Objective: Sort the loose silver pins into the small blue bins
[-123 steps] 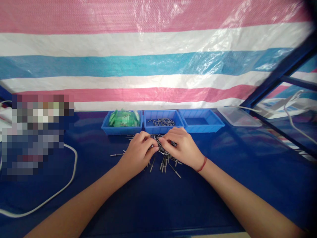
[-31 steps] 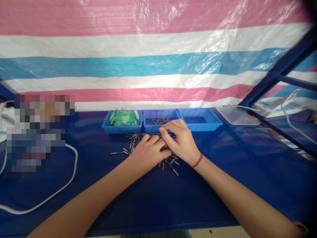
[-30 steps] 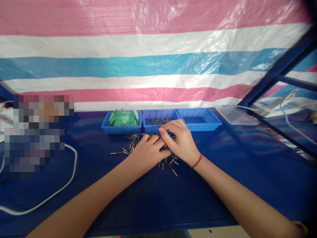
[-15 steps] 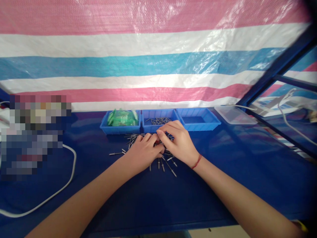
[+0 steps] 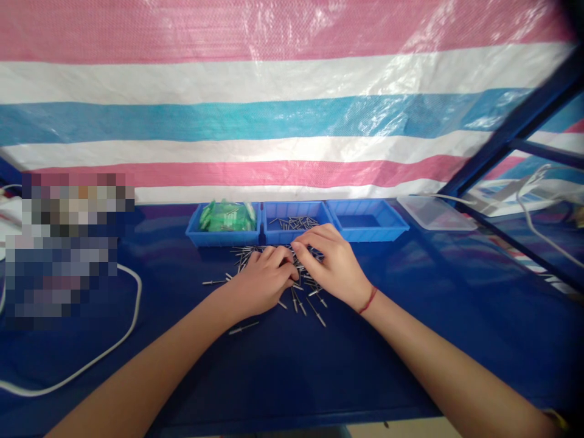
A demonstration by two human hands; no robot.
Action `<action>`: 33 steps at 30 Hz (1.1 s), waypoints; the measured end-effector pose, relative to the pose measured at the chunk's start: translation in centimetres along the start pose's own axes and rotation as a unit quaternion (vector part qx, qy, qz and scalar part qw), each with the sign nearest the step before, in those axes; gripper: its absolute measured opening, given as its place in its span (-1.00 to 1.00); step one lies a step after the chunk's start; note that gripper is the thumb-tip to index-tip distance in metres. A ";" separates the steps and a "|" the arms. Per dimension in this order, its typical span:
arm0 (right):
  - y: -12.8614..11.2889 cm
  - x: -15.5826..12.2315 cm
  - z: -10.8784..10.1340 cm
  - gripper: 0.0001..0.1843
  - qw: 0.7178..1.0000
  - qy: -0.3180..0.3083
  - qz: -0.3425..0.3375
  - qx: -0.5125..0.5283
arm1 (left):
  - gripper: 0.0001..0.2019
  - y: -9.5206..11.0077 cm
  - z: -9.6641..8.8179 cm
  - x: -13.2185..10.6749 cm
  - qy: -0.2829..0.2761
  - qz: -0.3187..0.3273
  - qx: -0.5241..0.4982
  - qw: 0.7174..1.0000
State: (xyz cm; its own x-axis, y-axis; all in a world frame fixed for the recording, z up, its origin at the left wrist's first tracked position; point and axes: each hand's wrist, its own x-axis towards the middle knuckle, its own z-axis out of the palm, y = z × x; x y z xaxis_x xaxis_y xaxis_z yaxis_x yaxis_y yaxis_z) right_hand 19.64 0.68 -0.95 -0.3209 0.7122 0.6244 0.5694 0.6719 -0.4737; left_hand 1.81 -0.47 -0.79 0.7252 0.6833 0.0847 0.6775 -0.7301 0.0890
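A loose heap of small metal rivets [image 5: 306, 295] lies on the dark blue table [image 5: 292, 365]. Both my hands rest on this heap, side by side and touching. My left hand [image 5: 261, 281] has its fingers curled down onto the rivets. My right hand [image 5: 331, 263], with a red string at the wrist, pinches with bent fingers into the heap. What the fingers hold is too small to make out. One rivet [image 5: 243, 328] lies alone nearer to me.
Three blue trays stand behind the heap: the left tray [image 5: 223, 238] holds green bags, the middle tray [image 5: 292, 233] rivets, the right tray [image 5: 370, 230] looks bare. A clear lid [image 5: 435, 213] sits far right. A white cable [image 5: 95, 359] loops at left. A striped tarp hangs behind.
My left hand has slid a little left and back, uncovering more rivets between the hands. One rivet now lies alone in front of my left wrist. My right hand has barely moved.
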 end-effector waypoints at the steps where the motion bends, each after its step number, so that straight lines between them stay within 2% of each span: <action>1: 0.0 0.0 0.0 -0.77 1.000 -0.001 0.000 0.000 | -0.86 0.1 -0.1 -0.1 0.001 -0.004 0.009 1.000; 9: 0.0 0.0 0.2 -0.77 1.000 -0.022 -0.005 -0.003 | -0.85 0.2 -0.1 -0.1 0.009 -0.005 0.081 0.997; 22: -0.1 -0.1 0.4 -0.78 0.999 -0.041 -0.011 -0.004 | -0.82 0.5 0.1 -0.1 -0.017 -0.011 0.076 0.997; 25: -0.1 -0.1 0.3 -0.78 0.999 -0.044 -0.013 -0.004 | -0.84 0.1 0.2 -0.3 -0.001 -0.017 0.030 0.999; 28: -0.1 0.0 0.1 -0.77 0.999 -0.036 -0.009 0.003 | -0.85 -0.5 0.2 -0.3 0.037 -0.026 -0.070 0.997; 30: -0.1 0.0 0.0 -0.77 0.999 -0.029 -0.002 0.017 | -0.85 -0.9 0.2 -0.2 0.082 -0.035 -0.153 0.984; 33: -0.2 -0.1 -0.1 -0.82 0.997 -0.024 0.017 0.065 | -0.85 -1.1 0.4 -0.1 0.136 -0.070 -0.278 0.948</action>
State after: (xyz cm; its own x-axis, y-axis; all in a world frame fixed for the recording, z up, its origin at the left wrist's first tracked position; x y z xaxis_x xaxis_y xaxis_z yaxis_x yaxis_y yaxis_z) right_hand 19.60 0.50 -0.87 -0.3411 0.7417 0.5775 0.4785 0.6658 -0.5725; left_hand 1.06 0.25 -1.28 0.5241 0.8047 0.2788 0.5401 -0.5672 0.6218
